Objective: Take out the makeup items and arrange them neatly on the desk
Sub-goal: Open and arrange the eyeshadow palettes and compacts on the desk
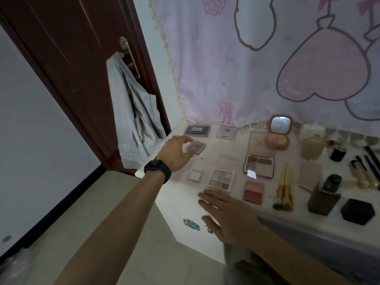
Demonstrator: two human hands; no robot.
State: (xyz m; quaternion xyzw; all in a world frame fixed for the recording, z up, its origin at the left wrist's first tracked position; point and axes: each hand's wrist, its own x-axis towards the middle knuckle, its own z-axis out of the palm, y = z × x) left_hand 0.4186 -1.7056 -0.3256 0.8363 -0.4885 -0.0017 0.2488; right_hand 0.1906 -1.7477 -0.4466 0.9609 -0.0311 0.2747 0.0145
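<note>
Makeup lies in rows on the white desk [181,200]. My left hand [176,151], with a black watch on the wrist, hovers open beside a small pink compact [197,147] at the desk's left end; whether it touches it, I cannot tell. My right hand [228,217] is open, fingers spread, over the desk's front edge just below an open eyeshadow palette [221,179]. Nearby lie a small white square case [195,175], a blush palette [254,192], a brown contour palette [259,163], a grey palette [197,130] and an open round mirror compact [278,132]. Neither hand holds anything.
Brushes [284,188], a dark bottle [324,196], a black hexagonal case [357,211] and pale jars [311,146] fill the desk's right side. A pink curtain [257,58] hangs behind. A brown door [72,68] with a grey bag [135,120] on its handle stands to the left.
</note>
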